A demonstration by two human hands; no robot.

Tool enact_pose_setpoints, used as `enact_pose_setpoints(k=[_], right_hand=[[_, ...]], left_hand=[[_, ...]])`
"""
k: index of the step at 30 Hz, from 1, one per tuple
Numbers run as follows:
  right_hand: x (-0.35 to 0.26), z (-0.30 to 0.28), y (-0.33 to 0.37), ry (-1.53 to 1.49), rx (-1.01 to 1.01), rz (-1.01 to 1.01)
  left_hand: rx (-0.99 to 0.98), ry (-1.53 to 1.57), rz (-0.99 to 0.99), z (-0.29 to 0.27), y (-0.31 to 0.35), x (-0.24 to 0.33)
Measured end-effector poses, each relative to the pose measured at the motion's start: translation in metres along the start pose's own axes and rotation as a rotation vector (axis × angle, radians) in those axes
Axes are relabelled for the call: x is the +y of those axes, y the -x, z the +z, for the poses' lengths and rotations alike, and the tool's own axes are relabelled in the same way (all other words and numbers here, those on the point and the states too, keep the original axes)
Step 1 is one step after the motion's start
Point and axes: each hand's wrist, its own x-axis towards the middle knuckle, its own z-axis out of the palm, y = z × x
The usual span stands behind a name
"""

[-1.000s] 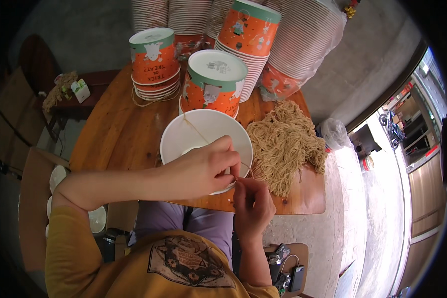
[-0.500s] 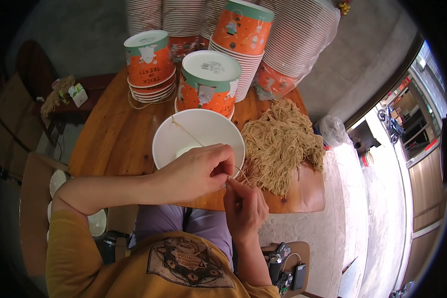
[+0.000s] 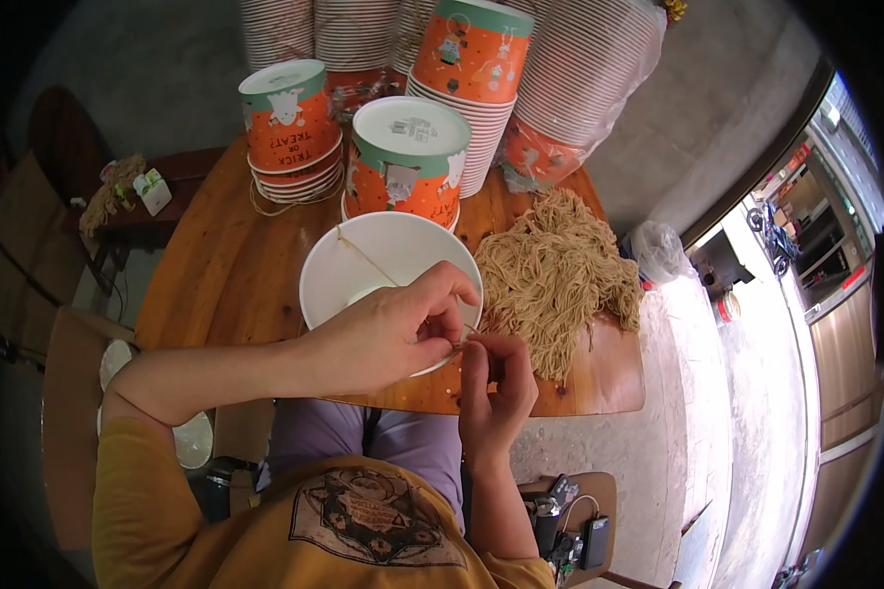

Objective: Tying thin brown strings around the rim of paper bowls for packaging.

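Observation:
A white-lined paper bucket [image 3: 339, 265] stands mouth up at the near edge of the table. A tan string [image 3: 363, 255] runs from its far rim across the opening to my hands. My left hand [image 3: 403, 319] reaches over the bucket, thumb and fingers pinched on the string at the near right rim. My right hand [image 3: 498, 383] meets it there, its thumb and forefinger pinched on the string's end. The knot or hole between the fingertips is too small to make out. A heap of loose tan strings [image 3: 560, 275] lies just right of the bucket.
Upside-down orange and green buckets [image 3: 408, 177] stand stacked behind, with another stack [image 3: 287, 123] at left and taller, plastic-wrapped stacks [image 3: 584, 88] along the wall. The wooden table [image 3: 216, 255] has a curved edge. A stool [image 3: 599, 501] with electronic devices stands at lower right.
My right hand has moved slightly up and right, its thumb and forefinger now more upright. My left fingers have lifted and loosened somewhat. The view has shifted a little.

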Motion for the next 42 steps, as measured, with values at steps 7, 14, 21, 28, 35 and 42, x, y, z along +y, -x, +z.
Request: enact_pose_setpoints(k=[7,14,21,28,35,42], right_hand=[[0.003,0.003,-0.001,-0.021,0.038,-0.003],[0.012,-0.004,0.004,-0.001,-0.01,-0.072],[0.002,-0.005,0.002,0.05,-0.016,-0.092],[-0.005,-0.007,-0.003,0.068,-0.037,-0.1],[-0.002,-0.005,0.005,0.048,0.0,-0.092],[0.005,-0.007,0.006,0.05,-0.022,-0.236]], left_hand=[[0.056,0.094,0.069,0.002,-0.002,-0.006],[0.041,0.113,0.048,0.001,-0.005,-0.007],[0.042,0.095,0.012,0.001,-0.004,-0.005],[-0.009,0.016,-0.041,0.001,-0.004,0.005],[-0.065,0.17,-0.071,-0.002,-0.009,-0.003],[-0.088,0.243,-0.115,-0.004,-0.01,-0.006]])
